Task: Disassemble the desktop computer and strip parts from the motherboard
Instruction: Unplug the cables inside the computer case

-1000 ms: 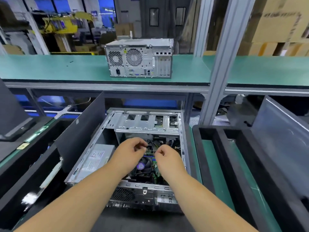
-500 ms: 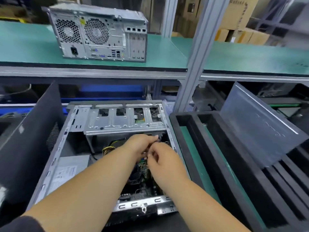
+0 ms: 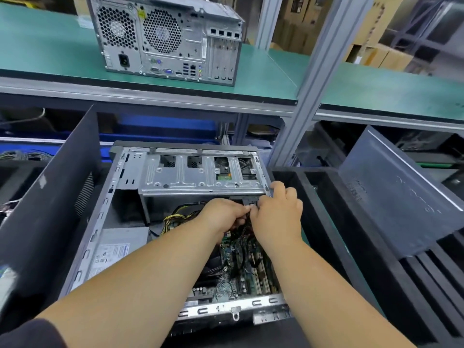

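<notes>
Though blurred, power supply (image 3: 120, 243) label unreadable.

Both hands meet inside an open desktop case (image 3: 130, 222), left hand (image 3: 222, 216) and right hand (image 3: 277, 213) pinching dark cables (image 3: 244, 229) above the motherboard (image 3: 241, 270); beyond them, a drive cage (image 3: 200, 175) and a second computer (image 3: 165, 38) on a green shelf (image 3: 271, 71).

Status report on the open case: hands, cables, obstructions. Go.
Both hands, left and right, pinching dark cables under drive cage. Motherboard still seated in open case. Cage overhangs work spot.
</notes>
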Demonstrator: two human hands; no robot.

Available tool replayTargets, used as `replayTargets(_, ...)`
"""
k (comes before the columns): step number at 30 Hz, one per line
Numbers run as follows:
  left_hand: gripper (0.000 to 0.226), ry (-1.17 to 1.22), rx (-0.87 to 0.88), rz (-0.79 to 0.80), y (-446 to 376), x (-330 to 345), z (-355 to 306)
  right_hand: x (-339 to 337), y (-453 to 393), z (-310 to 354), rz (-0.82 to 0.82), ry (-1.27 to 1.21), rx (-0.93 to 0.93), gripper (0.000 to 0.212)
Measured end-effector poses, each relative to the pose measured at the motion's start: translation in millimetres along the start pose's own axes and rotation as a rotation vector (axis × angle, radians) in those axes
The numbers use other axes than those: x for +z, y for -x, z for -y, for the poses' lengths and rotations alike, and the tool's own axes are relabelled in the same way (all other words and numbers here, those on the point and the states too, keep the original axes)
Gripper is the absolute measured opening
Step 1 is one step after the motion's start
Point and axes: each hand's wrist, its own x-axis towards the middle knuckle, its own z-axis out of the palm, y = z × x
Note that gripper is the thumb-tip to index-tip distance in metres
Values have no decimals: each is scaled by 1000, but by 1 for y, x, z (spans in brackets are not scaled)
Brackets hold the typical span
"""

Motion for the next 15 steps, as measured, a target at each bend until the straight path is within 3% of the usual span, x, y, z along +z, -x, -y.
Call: replayTargets(15,20,-92,48,-54,5,1,-1,2,-2,0,23,-19,-1,33)
